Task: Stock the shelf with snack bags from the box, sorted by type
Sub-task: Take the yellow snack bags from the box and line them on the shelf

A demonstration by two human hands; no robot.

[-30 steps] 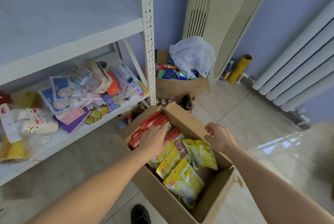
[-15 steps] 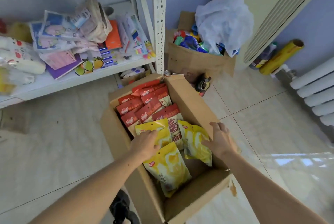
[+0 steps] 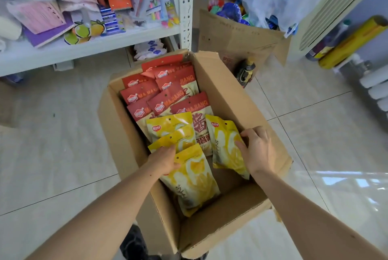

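In the open box (image 3: 226, 91) at frame centre, the left hand (image 3: 165, 160) has moved from the red bags (image 3: 168, 100) to grasp a yellow bag (image 3: 193, 178), the right hand (image 3: 259, 150) now gripping another yellow bag (image 3: 225, 146), so yellow bags likely go first.

Both forearms bare, no sleeves, no rings or watch; dark shoe (image 3: 134, 243) below.

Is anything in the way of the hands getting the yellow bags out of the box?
No. Both hands are already on yellow bags: the left hand on the nearest one, the right hand on another. The box is open on top.
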